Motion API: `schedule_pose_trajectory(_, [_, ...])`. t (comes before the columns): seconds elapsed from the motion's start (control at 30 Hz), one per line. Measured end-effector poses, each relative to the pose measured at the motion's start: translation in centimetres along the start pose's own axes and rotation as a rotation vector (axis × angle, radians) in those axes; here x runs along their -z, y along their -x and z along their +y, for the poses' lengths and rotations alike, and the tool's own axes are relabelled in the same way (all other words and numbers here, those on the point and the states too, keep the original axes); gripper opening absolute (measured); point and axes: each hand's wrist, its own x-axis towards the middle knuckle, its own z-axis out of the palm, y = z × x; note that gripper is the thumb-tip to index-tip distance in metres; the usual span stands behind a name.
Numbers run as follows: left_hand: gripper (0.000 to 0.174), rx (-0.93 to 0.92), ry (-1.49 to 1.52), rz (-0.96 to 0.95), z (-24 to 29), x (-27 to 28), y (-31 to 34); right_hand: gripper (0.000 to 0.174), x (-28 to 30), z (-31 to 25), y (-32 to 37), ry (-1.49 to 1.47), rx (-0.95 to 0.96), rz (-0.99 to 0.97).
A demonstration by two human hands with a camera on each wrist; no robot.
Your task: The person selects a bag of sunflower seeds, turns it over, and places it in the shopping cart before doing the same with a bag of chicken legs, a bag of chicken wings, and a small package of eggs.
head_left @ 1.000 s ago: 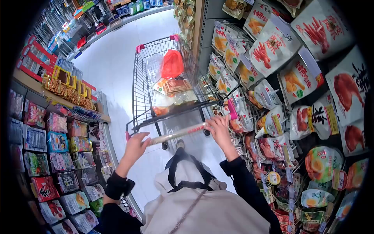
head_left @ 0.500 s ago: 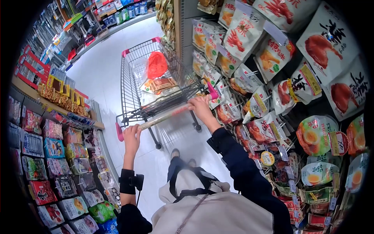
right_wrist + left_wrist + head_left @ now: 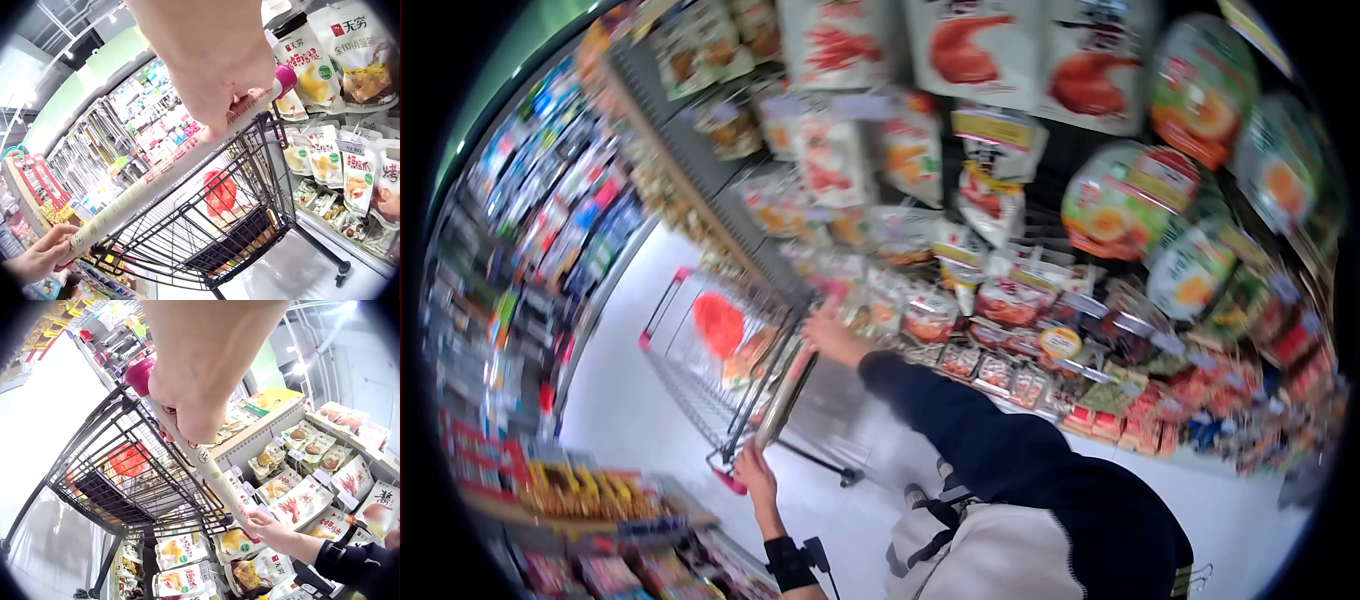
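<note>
My left hand (image 3: 757,480) grips one end of the shopping cart's handle (image 3: 786,398), close to its pink end cap (image 3: 139,376). At the other end, beside the shelf, my right hand (image 3: 832,336) holds the same bar. Fingers of both hands curl round it in the wrist views. The cart (image 3: 187,247) is a black wire one with pink corners. Inside it lie a red plastic bag (image 3: 718,324) and some packaged food (image 3: 745,360).
Hanging food pouches (image 3: 975,60) line the rack on the right, close to the cart. On the left stands a low shelf with yellow packets (image 3: 585,492). Pale floor (image 3: 605,410) runs ahead along the cart's left side, towards another stocked shelf (image 3: 560,220).
The head view has swung to the right, so the cart now appears further left and turned. Both hands stay on the handle throughout.
</note>
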Motion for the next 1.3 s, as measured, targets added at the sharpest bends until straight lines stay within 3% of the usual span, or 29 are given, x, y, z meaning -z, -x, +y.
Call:
schedule_pose_trajectory(0.03, [0.028, 0.034, -0.048, -0.047, -0.1, 0.1, -0.5, 0.03, -0.1, -1.1, 0.7, -0.002, -0.082, 0.034])
schedule_pose_trajectory(0.07, [0.029, 0.012, -0.059, -0.041, 0.3, 0.0, -1.0, 0.038, 1.3, -1.8, 1.2, -0.155, -0.138, -0.071])
schedule_pose_trajectory(0.17, [0.03, -0.007, -0.081, -0.071, -0.5, 0.0, -1.4, 0.047, 2.6, -4.3, 3.6, -0.589, -0.234, -0.243])
schedule_pose_trajectory(0.2, [0.03, -0.002, -0.08, -0.093, 0.2, 0.4, -1.5, 0.047, 5.6, -5.9, 5.6, -0.58, -0.269, -0.239])
schedule_pose_trajectory(0.3, [0.033, -0.054, -0.094, -0.066, -0.4, -0.3, -1.7, 0.041, 8.0, -7.1, 12.6, -0.644, -0.249, -0.079])
schedule_pose_trajectory(0.53, [0.04, -0.109, -0.114, -0.088, -0.3, -0.3, -2.2, 0.029, 13.3, -9.1, 28.3, -0.757, -0.792, 0.017])
schedule_pose_trajectory(0.73, [0.044, -0.14, -0.132, -0.125, -1.3, -0.3, -2.5, 0.025, 20.7, -11.3, 36.2, -0.66, -1.043, 0.45])
schedule_pose_trajectory(0.77, [0.045, -0.212, -0.015, -0.098, -0.9, 0.2, -2.5, 0.025, 21.7, -11.7, 37.2, -0.63, -1.055, 0.52])
schedule_pose_trajectory(0.87, [0.045, -0.223, 0.12, 0.006, 1.5, 1.7, -1.5, 0.024, 25.0, -12.8, 40.0, -0.512, -1.067, 0.63])
schedule_pose_trajectory(0.97, [0.045, -0.403, 0.168, 0.105, 7.6, 4.3, 0.8, 0.027, 28.3, -13.8, 42.8, -0.392, -1.019, 0.682])
schedule_pose_trajectory(1.0, [0.045, -0.45, 0.351, 0.113, 11.1, 5.8, 2.3, 0.028, 29.8, -14.4, 43.5, -0.357, -1.002, 0.698])
schedule_pose_trajectory(1.07, [0.046, -0.518, 0.414, 0.158, 15.7, 7.3, 4.7, 0.033, 31.8, -15.2, 45.9, -0.288, -0.995, 0.68])
schedule_pose_trajectory(1.17, [0.047, -0.613, 0.489, 0.192, 22.5, 10.3, 10.1, 0.036, 36.4, -17.6, 49.0, -0.09, -0.923, 0.703])
schedule_pose_trajectory(1.23, [0.047, -0.732, 0.712, 0.147, 27.5, 13.1, 15.1, 0.039, 39.3, -19.4, 51.8, -0.039, -0.881, 0.698])
schedule_pose_trajectory(1.3, [0.045, -0.798, 0.669, 0.134, 29.2, 14.4, 19.3, 0.039, 41.4, -21.0, 54.7, -0.008, -0.863, 0.718])
